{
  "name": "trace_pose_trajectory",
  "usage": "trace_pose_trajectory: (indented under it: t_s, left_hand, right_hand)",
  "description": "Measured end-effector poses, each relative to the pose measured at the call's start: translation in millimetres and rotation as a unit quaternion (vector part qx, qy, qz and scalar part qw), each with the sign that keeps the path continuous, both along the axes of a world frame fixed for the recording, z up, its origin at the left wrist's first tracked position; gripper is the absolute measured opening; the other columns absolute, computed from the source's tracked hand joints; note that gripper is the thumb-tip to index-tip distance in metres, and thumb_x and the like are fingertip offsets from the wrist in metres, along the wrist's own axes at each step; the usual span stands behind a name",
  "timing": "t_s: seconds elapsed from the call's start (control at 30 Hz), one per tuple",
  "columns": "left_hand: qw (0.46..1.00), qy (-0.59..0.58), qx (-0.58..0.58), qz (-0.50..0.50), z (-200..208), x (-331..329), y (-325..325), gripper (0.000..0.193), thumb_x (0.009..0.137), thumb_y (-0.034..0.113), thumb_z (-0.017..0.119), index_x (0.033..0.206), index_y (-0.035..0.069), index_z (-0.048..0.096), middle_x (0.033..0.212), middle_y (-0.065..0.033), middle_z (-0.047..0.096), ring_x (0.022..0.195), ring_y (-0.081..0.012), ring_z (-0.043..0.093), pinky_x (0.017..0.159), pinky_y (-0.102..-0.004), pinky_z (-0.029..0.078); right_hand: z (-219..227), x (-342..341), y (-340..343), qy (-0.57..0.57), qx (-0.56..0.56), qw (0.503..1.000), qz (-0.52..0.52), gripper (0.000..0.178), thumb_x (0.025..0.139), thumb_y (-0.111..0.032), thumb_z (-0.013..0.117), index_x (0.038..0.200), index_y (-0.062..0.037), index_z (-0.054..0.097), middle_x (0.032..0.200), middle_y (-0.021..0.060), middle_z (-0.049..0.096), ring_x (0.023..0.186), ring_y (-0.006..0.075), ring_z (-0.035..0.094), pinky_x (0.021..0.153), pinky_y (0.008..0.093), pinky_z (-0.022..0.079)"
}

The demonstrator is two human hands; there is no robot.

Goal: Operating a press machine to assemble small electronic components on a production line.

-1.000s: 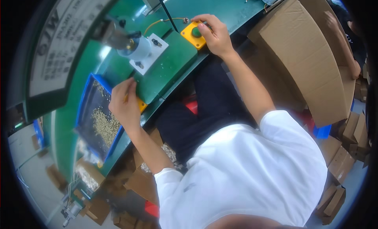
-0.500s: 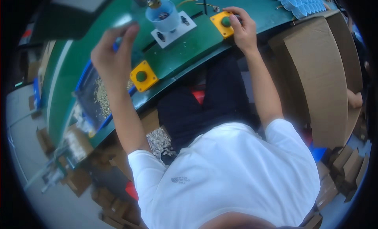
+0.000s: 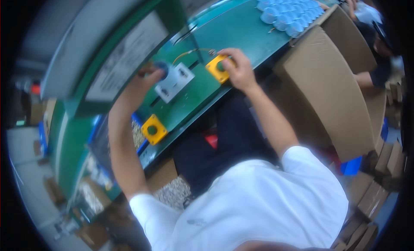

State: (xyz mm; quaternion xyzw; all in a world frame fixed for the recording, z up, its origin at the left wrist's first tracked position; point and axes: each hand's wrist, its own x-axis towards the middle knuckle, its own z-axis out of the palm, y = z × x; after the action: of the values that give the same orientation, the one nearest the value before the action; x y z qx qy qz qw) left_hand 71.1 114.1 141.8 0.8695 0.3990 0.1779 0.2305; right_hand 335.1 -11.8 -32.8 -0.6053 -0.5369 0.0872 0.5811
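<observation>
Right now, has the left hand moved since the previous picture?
Yes: judged against the white plate, the left hand has moved rightward, to the blue cup.

Bench: green top [image 3: 235, 28], slanting from the upper right of the frame down to the lower left.
Cups: pale blue [image 3: 284, 13], packed in rows at the upper right.
Right box: yellow [image 3: 213, 71] with a green button, upper centre, near the front edge.
Left box: yellow [image 3: 157, 133], also green-buttoned, left of centre, near the same edge and just beside the tray.
Plate: pale, oblong [image 3: 177, 85], with dark fittings, between the boxes but farther back.
Wire: orange [image 3: 184, 53], curving past the plate, upper centre.
Tray: blue-rimmed, dark inside [image 3: 101, 141], left of centre, partly hidden; small pale pieces [image 3: 138, 135] lie in it.
</observation>
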Motion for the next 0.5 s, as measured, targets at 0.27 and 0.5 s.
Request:
trace_pose_trajectory:
  t_s: [0.27, 0.5]
  left_hand:
    - [1.000, 0.015, 0.020, -0.011, 2, 5, -1, 0.025, 0.088, 0.021, 0.083, 0.100, 0.000, 0.081, 0.070, -0.0031, 0.064, 0.062, -0.0094, 0.051, 0.057, -0.0286, 0.040]
    - [1.000, 0.003, -0.010, 0.027, -2, 6, -4, 0.023, 0.089, 0.019, 0.083, 0.100, -0.001, 0.080, 0.068, -0.0002, 0.059, 0.062, -0.0073, 0.047, 0.056, -0.0272, 0.035]
  right_hand:
    - [7, 4, -1, -0.013, 0.038, 0.999, 0.001, 0.028, 0.096, -0.022, 0.064, 0.113, -0.0016, 0.069, 0.111, 0.0153, 0.071, 0.102, 0.0296, 0.066, 0.090, 0.0365, 0.052]
    - [4, 2, 1, -0.014, 0.026, 1.000, -0.004, 0.029, 0.094, -0.024, 0.065, 0.112, -0.0017, 0.069, 0.111, 0.0147, 0.072, 0.101, 0.0314, 0.066, 0.090, 0.0377, 0.052]
